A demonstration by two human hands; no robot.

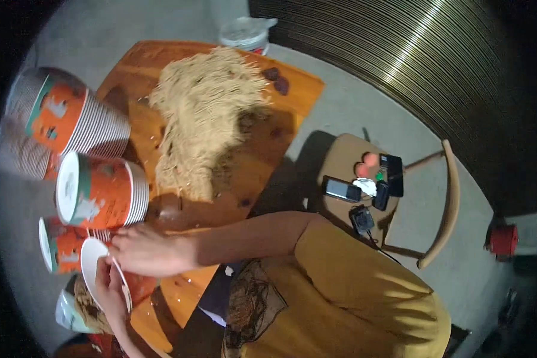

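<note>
A white-lined paper tub [90,261] tips with its mouth toward me at the table's left edge. My left hand [112,290] grips its near rim, the fingers reaching inside. Across its upper right edge lies my right hand [146,250], fingers curled at the rim; their tips are partly hidden. Just above the hands, a stack of orange-and-green paper tubs [104,191] lies on its side, and another nested stack [77,116] leans beyond it. A further orange tub [62,244] is left of the one I hold.
A heap of beige noodle-like strands [203,113] covers much of the wooden table [298,98], beside dark reddish lumps [277,80]. Below left sits a clear bag [71,310]. To the right, a chair [340,155] carries phones and small devices. A white bucket [244,36] stands behind.
</note>
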